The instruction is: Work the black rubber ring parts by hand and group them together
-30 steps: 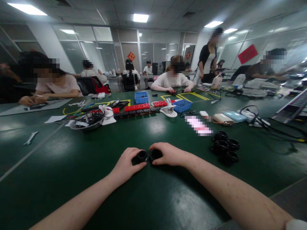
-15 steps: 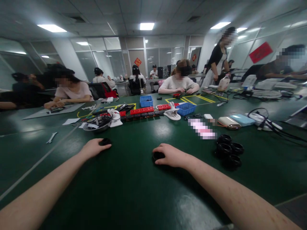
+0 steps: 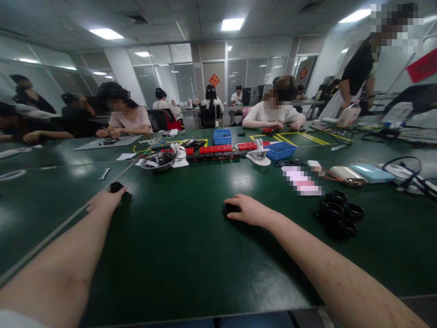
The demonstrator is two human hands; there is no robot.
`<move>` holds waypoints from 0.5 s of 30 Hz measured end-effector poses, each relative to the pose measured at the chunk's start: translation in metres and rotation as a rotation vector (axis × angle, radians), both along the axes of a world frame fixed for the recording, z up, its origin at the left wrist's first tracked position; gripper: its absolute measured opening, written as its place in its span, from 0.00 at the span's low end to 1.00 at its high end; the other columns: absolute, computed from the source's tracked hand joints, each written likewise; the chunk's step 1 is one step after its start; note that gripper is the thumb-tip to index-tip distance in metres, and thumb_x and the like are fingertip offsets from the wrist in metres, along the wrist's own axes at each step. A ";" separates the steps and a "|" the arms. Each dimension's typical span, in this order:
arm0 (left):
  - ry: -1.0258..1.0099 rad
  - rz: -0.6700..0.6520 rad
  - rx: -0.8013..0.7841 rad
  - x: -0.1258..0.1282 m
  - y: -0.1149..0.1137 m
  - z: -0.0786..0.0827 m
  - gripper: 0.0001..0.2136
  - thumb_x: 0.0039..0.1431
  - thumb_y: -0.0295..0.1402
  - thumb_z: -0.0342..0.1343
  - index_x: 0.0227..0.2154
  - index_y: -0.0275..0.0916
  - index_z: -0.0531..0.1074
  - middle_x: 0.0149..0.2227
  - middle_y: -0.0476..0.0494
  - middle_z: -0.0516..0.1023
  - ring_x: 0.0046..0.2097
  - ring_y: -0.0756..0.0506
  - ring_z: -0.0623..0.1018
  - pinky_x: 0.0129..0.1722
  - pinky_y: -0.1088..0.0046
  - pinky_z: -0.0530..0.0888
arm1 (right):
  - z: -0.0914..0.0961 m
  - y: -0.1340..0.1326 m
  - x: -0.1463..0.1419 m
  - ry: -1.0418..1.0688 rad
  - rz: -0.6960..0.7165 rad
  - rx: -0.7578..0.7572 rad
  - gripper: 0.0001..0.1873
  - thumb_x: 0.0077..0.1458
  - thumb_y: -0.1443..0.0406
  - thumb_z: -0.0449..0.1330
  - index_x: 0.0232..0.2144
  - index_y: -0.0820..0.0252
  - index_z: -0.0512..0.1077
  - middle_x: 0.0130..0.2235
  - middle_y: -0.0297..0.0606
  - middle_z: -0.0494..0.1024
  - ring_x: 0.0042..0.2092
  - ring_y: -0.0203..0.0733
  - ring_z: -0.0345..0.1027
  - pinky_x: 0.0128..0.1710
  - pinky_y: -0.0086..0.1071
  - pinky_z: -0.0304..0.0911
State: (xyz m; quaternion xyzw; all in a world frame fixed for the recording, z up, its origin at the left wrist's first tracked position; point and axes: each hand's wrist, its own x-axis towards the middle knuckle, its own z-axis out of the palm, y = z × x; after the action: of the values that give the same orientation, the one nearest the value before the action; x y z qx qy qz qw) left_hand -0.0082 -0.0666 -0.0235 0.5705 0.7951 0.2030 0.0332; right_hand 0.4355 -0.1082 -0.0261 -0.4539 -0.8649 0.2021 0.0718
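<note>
On the left side of the green table, my left hand (image 3: 108, 199) is closed around a small black round part (image 3: 116, 187), which looks slightly raised above the surface. Near the middle, my right hand (image 3: 246, 209) curls its thumb and fingers around another black ring-like part (image 3: 232, 209) resting on the table. The hand hides much of that part. To the right of my right forearm stands a cluster of several similar black hollow round parts (image 3: 332, 211), grouped close together.
Beyond my hands lie a metal bowl of cables (image 3: 157, 165), white clamp stands (image 3: 258, 154), a red and black strip (image 3: 218, 151) and blue bins (image 3: 280, 151). A wrench (image 3: 105, 174) lies at left, power banks (image 3: 348, 175) at right. People sit around the table; one person stands.
My left hand has moved left and slightly away from me with its black part. My right hand keeps its grip on the other one. The whole view has shifted.
</note>
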 end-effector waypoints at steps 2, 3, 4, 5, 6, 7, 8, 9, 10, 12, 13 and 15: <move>-0.041 0.230 -0.043 0.005 -0.001 -0.006 0.13 0.63 0.33 0.52 0.48 0.36 0.65 0.49 0.41 0.69 0.45 0.41 0.73 0.43 0.59 0.72 | 0.000 -0.002 0.000 -0.006 0.007 0.015 0.18 0.58 0.61 0.55 0.50 0.61 0.63 0.49 0.42 0.67 0.47 0.44 0.65 0.46 0.44 0.62; -0.062 0.319 -0.062 0.006 -0.001 -0.007 0.14 0.63 0.34 0.52 0.49 0.36 0.65 0.50 0.40 0.68 0.47 0.40 0.72 0.44 0.57 0.71 | 0.001 -0.002 0.000 -0.008 0.009 0.022 0.18 0.58 0.62 0.55 0.50 0.61 0.63 0.49 0.42 0.67 0.47 0.44 0.65 0.46 0.44 0.63; -0.084 0.379 -0.076 0.007 -0.001 -0.008 0.15 0.62 0.36 0.52 0.49 0.36 0.65 0.52 0.40 0.67 0.49 0.38 0.70 0.47 0.54 0.69 | 0.001 -0.003 0.000 -0.009 0.008 0.029 0.17 0.59 0.62 0.55 0.50 0.61 0.63 0.49 0.42 0.67 0.47 0.44 0.65 0.46 0.44 0.63; -0.110 0.411 -0.082 0.009 -0.001 -0.008 0.18 0.60 0.40 0.54 0.49 0.35 0.65 0.53 0.39 0.65 0.52 0.33 0.68 0.48 0.49 0.66 | 0.001 -0.004 0.000 -0.010 0.006 0.036 0.17 0.59 0.62 0.55 0.49 0.62 0.63 0.49 0.42 0.67 0.47 0.44 0.65 0.46 0.44 0.63; -0.134 0.435 -0.078 0.010 -0.001 -0.008 0.23 0.56 0.45 0.56 0.49 0.35 0.65 0.55 0.37 0.63 0.54 0.28 0.65 0.48 0.45 0.64 | 0.001 -0.004 0.000 -0.009 0.003 0.042 0.17 0.59 0.62 0.55 0.49 0.62 0.63 0.49 0.42 0.67 0.47 0.44 0.65 0.46 0.44 0.63; -0.157 0.449 -0.063 0.012 -0.001 -0.006 0.28 0.51 0.49 0.58 0.48 0.34 0.65 0.56 0.36 0.62 0.55 0.23 0.62 0.47 0.41 0.62 | 0.001 -0.004 0.000 -0.007 0.000 0.048 0.17 0.59 0.62 0.55 0.49 0.62 0.64 0.49 0.42 0.67 0.47 0.44 0.65 0.46 0.44 0.63; -0.176 0.460 -0.033 0.015 -0.002 -0.005 0.34 0.45 0.53 0.60 0.49 0.33 0.64 0.57 0.33 0.60 0.55 0.18 0.59 0.46 0.38 0.61 | 0.000 -0.004 0.000 -0.002 -0.003 0.054 0.17 0.59 0.62 0.55 0.49 0.62 0.64 0.49 0.42 0.67 0.47 0.44 0.65 0.46 0.44 0.63; -0.188 0.474 0.014 0.019 -0.004 -0.003 0.39 0.40 0.55 0.61 0.50 0.32 0.61 0.59 0.30 0.56 0.55 0.15 0.57 0.45 0.35 0.59 | -0.001 -0.003 0.000 0.005 -0.007 0.062 0.17 0.59 0.62 0.54 0.49 0.62 0.63 0.49 0.43 0.67 0.47 0.44 0.65 0.46 0.44 0.63; -0.192 0.479 0.074 0.025 -0.006 -0.002 0.44 0.38 0.56 0.61 0.53 0.31 0.57 0.60 0.27 0.52 0.55 0.14 0.54 0.45 0.33 0.57 | -0.002 -0.003 0.001 0.014 -0.011 0.069 0.17 0.59 0.62 0.54 0.49 0.62 0.63 0.49 0.43 0.67 0.47 0.45 0.65 0.46 0.44 0.63; -0.176 0.464 0.232 0.041 -0.014 -0.001 0.52 0.40 0.58 0.57 0.59 0.29 0.40 0.63 0.22 0.38 0.59 0.15 0.42 0.48 0.30 0.47 | -0.005 -0.001 0.002 0.034 -0.016 0.081 0.16 0.59 0.62 0.54 0.49 0.63 0.64 0.49 0.43 0.67 0.47 0.44 0.65 0.45 0.43 0.64; -0.164 0.401 0.301 0.052 -0.020 -0.001 0.51 0.44 0.58 0.55 0.60 0.32 0.34 0.63 0.25 0.33 0.60 0.19 0.38 0.51 0.33 0.42 | -0.006 0.000 0.002 0.047 -0.014 0.084 0.15 0.59 0.62 0.54 0.48 0.63 0.65 0.48 0.42 0.68 0.46 0.44 0.66 0.44 0.43 0.64; -0.171 0.142 0.349 0.080 -0.032 -0.006 0.43 0.48 0.54 0.55 0.60 0.39 0.40 0.64 0.36 0.36 0.63 0.28 0.40 0.57 0.44 0.41 | -0.007 0.001 0.002 0.084 -0.002 0.092 0.13 0.59 0.62 0.54 0.45 0.64 0.66 0.46 0.41 0.69 0.44 0.42 0.67 0.43 0.42 0.65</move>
State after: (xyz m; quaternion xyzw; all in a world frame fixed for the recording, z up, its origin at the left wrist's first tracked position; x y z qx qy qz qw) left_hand 0.0720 -0.0984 -0.0291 0.4909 0.7804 0.3871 -0.0130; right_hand 0.4374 -0.1070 -0.0334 -0.4423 -0.8688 0.1811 0.1291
